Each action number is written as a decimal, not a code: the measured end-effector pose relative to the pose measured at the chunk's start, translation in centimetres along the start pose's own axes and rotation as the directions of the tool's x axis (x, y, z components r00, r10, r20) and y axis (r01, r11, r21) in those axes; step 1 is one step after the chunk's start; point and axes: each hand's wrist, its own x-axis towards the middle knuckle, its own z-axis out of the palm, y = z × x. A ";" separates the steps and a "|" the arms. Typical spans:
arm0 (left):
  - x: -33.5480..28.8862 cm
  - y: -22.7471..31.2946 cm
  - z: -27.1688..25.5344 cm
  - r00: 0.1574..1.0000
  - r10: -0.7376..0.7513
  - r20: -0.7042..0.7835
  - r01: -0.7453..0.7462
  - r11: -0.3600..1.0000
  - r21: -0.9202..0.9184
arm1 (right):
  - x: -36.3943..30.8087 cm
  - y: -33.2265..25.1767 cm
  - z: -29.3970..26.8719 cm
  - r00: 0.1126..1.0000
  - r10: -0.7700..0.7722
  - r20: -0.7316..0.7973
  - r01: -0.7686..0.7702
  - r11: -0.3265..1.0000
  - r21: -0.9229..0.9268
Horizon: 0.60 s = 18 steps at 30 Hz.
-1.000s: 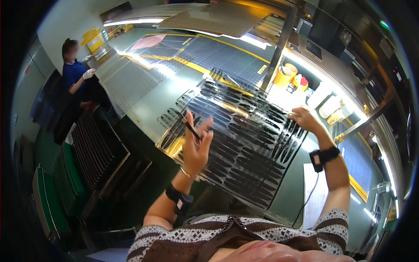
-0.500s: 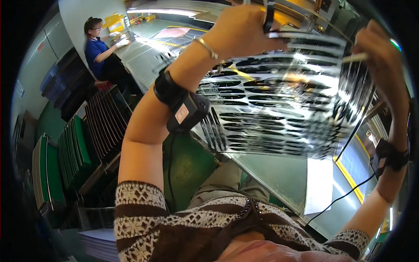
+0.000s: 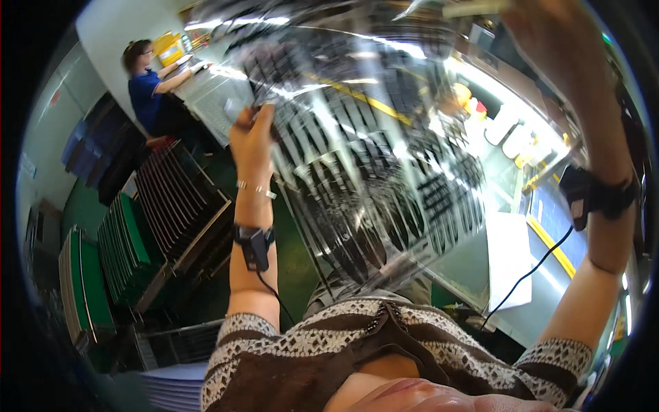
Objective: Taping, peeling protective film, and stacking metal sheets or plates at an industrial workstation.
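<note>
A large, clear film sheet (image 3: 374, 147) with rows of black oval-like marks hangs before me, blurred by motion and bright with reflections. My left hand (image 3: 252, 141) pinches its left edge between thumb and fingers. At the upper right, my right hand (image 3: 556, 44) is raised and smeared by motion, partly beyond the top edge. A pale stick-like thing (image 3: 473, 8) juts leftward from its fingers; its kind cannot be made out. Whether the right hand also touches the sheet is unclear.
A glass-topped table (image 3: 453, 275) stands below the sheet, with a white paper (image 3: 509, 257) on it. Bottles (image 3: 504, 125) sit under a bright lamp at right. To the left are green-edged racks (image 3: 127, 240). A co-worker (image 3: 147, 89) sits at a far table. Cables hang from both my wrists.
My left hand has moved down and left, swinging the sheet nearer and turning it so its marks run more upright. My right hand has risen toward the top edge with the pale stick.
</note>
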 end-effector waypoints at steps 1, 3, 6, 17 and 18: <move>-0.9 -1.8 -2.3 0.996 -0.062 -0.061 0.066 0.996 0.066 | -1.2 -0.1 -0.5 0.994 0.008 0.113 -0.024 0.990 0.139; -2.9 -6.1 -4.7 0.956 -0.102 -0.274 0.144 0.980 0.136 | -6.6 -1.5 2.8 0.999 0.030 -0.017 -0.026 0.979 0.200; -5.7 -11.0 -6.7 0.894 -0.096 -0.438 0.265 0.902 0.342 | -10.9 -6.6 3.5 0.973 0.068 0.219 -0.161 0.882 0.442; -8.9 -14.3 -3.0 0.933 0.020 -0.359 0.326 0.374 0.868 | -28.7 -25.8 6.2 0.506 -0.291 0.812 -0.541 0.626 0.562; -8.8 -13.7 -2.9 0.927 -0.033 -0.373 0.363 0.319 0.875 | -28.5 -26.0 6.5 0.498 -0.295 0.815 -0.551 0.619 0.561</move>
